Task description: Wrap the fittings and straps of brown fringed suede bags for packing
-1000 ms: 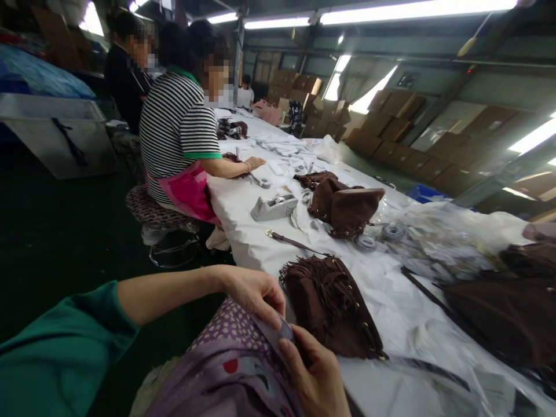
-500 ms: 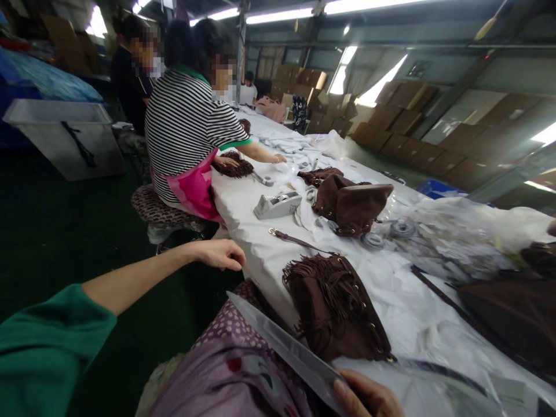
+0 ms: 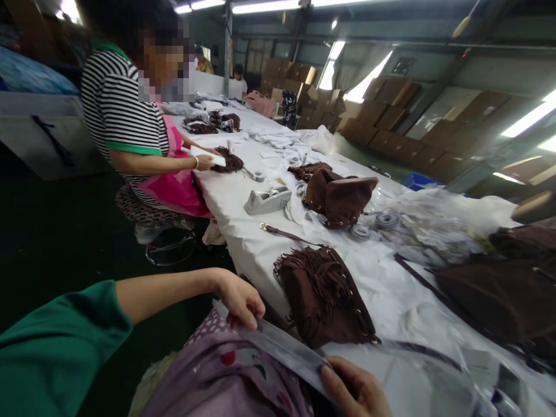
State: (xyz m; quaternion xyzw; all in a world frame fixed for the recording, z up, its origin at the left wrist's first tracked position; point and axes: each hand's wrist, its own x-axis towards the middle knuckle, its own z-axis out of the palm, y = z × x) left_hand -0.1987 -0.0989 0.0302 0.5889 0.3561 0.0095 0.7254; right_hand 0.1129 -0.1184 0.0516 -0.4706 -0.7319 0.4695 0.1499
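My left hand (image 3: 241,300) pinches the far end of a clear plastic bag (image 3: 282,347) that lies across my lap. My right hand (image 3: 356,391) grips the near end of the same bag at the bottom edge of the view. A brown fringed suede bag (image 3: 324,295) rests on the white table (image 3: 243,231) just beyond my hands. A loose brown strap with a metal clasp (image 3: 284,233) lies behind it.
A person in a striped shirt and pink apron (image 3: 130,127) sits at the table to my left, holding a white card. A tape dispenser (image 3: 267,200), another brown bag (image 3: 339,197), tape rolls (image 3: 373,223) and crumpled plastic lie on the table. Cardboard boxes (image 3: 391,124) are stacked behind.
My left hand came back from the table edge and took hold of the plastic bag's far end. The view turned right. The person beside me turned round and picked up a white card.
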